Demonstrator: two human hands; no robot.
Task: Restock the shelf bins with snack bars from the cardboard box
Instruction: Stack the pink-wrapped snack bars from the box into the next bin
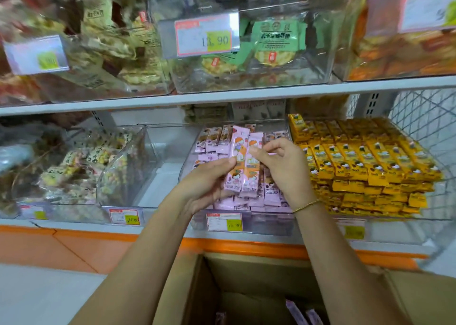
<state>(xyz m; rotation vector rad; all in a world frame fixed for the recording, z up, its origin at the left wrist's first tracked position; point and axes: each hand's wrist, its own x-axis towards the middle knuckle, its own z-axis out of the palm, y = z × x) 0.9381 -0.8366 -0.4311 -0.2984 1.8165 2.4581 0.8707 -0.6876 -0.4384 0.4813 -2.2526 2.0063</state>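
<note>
Two pink snack bars (243, 162) stand upright, side by side, just above the clear bin (266, 226) of matching bars, their lower halves grasped in the left grip (207, 180), thumb across the front, while the right grip (281, 166) pinches their upper right edge, the cardboard box (190, 287) open below

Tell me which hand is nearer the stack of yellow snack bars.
Right. The right hand pinches the pink bars just left of the yellow snack bars; the left hand grips those pink bars from their other side, farther away.
</note>
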